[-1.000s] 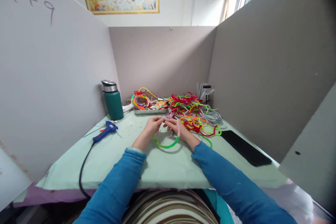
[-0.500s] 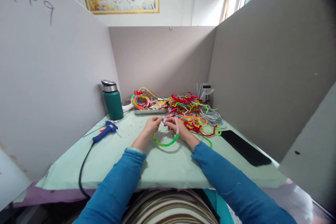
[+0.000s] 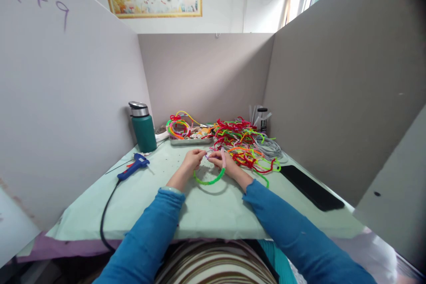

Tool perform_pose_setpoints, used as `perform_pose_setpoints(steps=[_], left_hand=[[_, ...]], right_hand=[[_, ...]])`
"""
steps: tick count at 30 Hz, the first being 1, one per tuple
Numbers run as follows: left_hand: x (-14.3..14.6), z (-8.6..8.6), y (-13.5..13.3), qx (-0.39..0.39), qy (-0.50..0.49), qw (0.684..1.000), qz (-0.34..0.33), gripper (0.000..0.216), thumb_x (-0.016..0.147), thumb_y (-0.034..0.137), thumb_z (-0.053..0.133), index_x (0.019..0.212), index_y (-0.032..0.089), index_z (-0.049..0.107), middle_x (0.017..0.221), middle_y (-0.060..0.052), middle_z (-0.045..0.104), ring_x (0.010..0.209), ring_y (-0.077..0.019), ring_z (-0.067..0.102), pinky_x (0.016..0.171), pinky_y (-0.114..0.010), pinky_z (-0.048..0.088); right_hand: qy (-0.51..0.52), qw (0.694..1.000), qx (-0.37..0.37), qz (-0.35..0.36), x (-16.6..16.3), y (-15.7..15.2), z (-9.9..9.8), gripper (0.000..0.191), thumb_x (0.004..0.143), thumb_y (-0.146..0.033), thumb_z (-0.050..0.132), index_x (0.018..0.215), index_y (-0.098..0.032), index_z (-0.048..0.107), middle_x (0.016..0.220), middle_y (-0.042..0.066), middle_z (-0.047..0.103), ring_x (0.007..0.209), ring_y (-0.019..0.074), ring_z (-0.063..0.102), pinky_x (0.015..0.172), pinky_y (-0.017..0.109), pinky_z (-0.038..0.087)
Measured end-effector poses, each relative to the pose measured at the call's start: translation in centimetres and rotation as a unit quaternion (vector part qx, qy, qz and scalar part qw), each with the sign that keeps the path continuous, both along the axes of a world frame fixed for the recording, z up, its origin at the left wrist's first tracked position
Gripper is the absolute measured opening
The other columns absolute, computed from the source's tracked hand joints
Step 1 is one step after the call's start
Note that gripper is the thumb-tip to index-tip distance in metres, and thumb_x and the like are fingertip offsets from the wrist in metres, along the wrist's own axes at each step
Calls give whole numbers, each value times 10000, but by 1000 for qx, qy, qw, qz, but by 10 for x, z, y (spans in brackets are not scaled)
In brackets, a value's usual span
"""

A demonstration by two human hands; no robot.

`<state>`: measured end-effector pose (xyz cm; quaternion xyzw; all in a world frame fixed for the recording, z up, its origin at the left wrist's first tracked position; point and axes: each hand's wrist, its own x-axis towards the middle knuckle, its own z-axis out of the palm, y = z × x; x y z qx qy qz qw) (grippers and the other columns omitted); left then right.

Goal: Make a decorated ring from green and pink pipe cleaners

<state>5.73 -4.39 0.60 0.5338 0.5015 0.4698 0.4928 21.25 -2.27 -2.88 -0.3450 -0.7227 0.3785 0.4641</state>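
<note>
Green and pink ring (image 3: 209, 183): held between the hands, with its lower arc hanging toward the table (image 3: 213, 217); the bottom is covered in green fuzz and the right side in pink, so these stretches are judged done.
Left hand (image 3: 194, 160): closed in a fingertip pinch; the near end of a purple strand (image 3: 207, 156) appears to be gripped.
Right hand (image 3: 220, 159): partly curled, with thumb and forefinger brought together on the strand's other end; the pink side is passed across it.
Strand: spanned across the small gap between the fingertips; this upper part is judged to be left unfinished; whether it is joined to the ring cannot be told.
Blue glue gun (image 3: 133, 168): laid well to the left; touched by neither hand.
Fuzzy stems (image 3: 236, 131): heaped beyond the right hand; much loose material is left.
Coiled loops (image 3: 178, 131): rested at the left of the metal tray (image 3: 191, 142); judged already shaped.
</note>
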Motion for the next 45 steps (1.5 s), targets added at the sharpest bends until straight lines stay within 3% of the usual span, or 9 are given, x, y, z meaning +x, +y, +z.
perform_pose_setpoints(steps=[9, 17, 22, 29, 33, 37, 40, 45], left_hand=[[-1, -5, 4, 4, 10, 1000, -14, 290, 705, 406, 657, 680, 144, 534, 446, 85, 301, 345, -27, 239, 363, -194, 141], [2, -8, 4, -8, 41, 999, -26, 255, 739, 389, 613, 696, 151, 534, 464, 78, 333, 330, -30, 250, 360, -199, 140], [2, -10, 5, -7, 42, 998, -48, 261, 739, 396, 613, 695, 154, 526, 471, 77, 344, 323, -29, 245, 357, -200, 136], [4, -13, 9, 20, 66, 996, -53, 249, 669, 342, 686, 778, 147, 578, 464, 70, 378, 336, -42, 313, 356, -193, 174], [4, -18, 13, 46, 73, 995, -44, 278, 621, 303, 718, 820, 147, 604, 480, 64, 423, 346, -39, 312, 371, -196, 191], [4, -21, 15, 134, 125, 983, -2, 219, 596, 311, 729, 695, 146, 624, 546, 22, 499, 447, -61, 375, 430, -196, 232], [4, -21, 16, 191, 180, 965, 21, 186, 650, 329, 681, 627, 155, 620, 543, 11, 497, 520, -89, 399, 472, -201, 247], [4, -21, 17, 203, 218, 954, 12, 230, 737, 351, 577, 622, 158, 626, 525, 16, 479, 524, -97, 391, 484, -206, 249]], right_hand=[[17, 990, 121, -67, 0, 7, -1, 177, 710, -340, 639, 720, -165, 665, 812, 56, 613, 776, 173, 557, 714, 300, 432], [-3, 994, 75, -78, 0, 2, 2, 264, 744, -412, 604, 788, -161, 677, 691, 39, 601, 617, 150, 525, 585, 277, 419], [8, 985, 146, -96, -1, -1, 8, 238, 725, -395, 622, 682, -168, 676, 810, 77, 621, 796, 189, 557, 706, 303, 435], [30, 992, 46, -112, -3, -2, 9, 285, 704, -427, 622, 751, -150, 670, 633, 37, 602, 538, 130, 507, 509, 248, 402], [33, 993, 49, -105, -2, -3, 10, 290, 698, -428, 624, 758, -148, 667, 613, 29, 594, 527, 124, 499, 500, 243, 399], [39, 993, 48, -98, -2, -2, 8, 293, 695, -432, 626, 770, -151, 665, 592, 21, 583, 526, 126, 500, 495, 241, 397], [41, 993, 51, -96, -3, 0, 6, 295, 691, -432, 631, 768, -149, 663, 611, 27, 590, 533, 127, 503, 499, 245, 402], [44, 993, 46, -96, -4, 0, 7, 303, 703, -418, 622, 835, -147, 654, 691, 44, 614, 545, 125, 503, 503, 248, 407]])
